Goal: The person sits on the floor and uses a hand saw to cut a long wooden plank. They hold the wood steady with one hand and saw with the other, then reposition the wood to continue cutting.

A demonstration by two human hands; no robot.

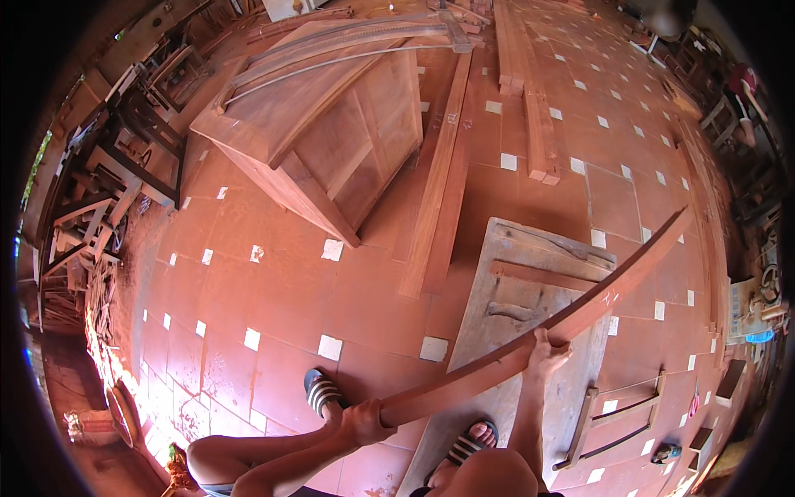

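Note:
A long reddish-brown wooden board (472, 374) slants across in front of me, from low centre up to the right; the lens makes it look bent. My left hand (364, 423) is wrapped around its near left end. Farther along, my right hand (546, 354) grips its lower edge near the middle. Faint chalk-like marks show on the face to the right of that hand. Beneath the board lies a weathered wooden plank bench (507, 240), carrying a thin wood strip (542, 275) and a small curved wooden piece (511, 311).
A large wooden cabinet (331, 132) stands ahead left, with a bow-shaped frame saw (339, 58) on top. Long timbers (443, 174) and stacked beams (538, 137) lie beyond the bench. A frame saw (617, 420) rests on the tiled floor at right. Another person (741, 95) is at far right.

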